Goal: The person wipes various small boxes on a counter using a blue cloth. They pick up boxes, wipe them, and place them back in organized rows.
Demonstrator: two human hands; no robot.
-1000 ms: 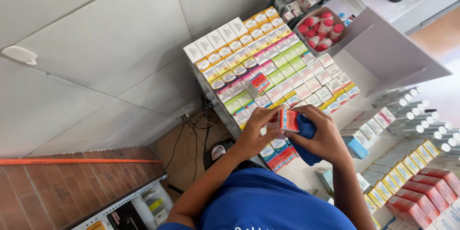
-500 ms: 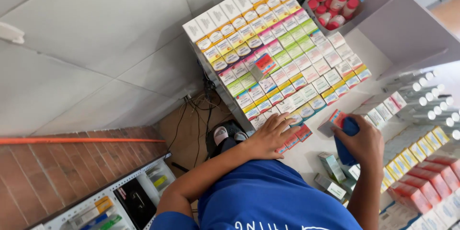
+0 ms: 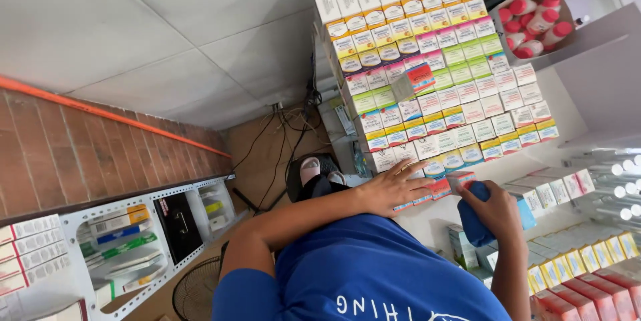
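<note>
The left hand (image 3: 394,187) lay spread flat on the front boxes (image 3: 427,191) of the shelf (image 3: 567,135); the right hand (image 3: 497,211) gripped a blue cloth (image 3: 473,224). Better to steady the row while wiping.

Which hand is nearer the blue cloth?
Right. The right hand grips the blue cloth; the left hand lies apart, flat on the small boxes.
</note>
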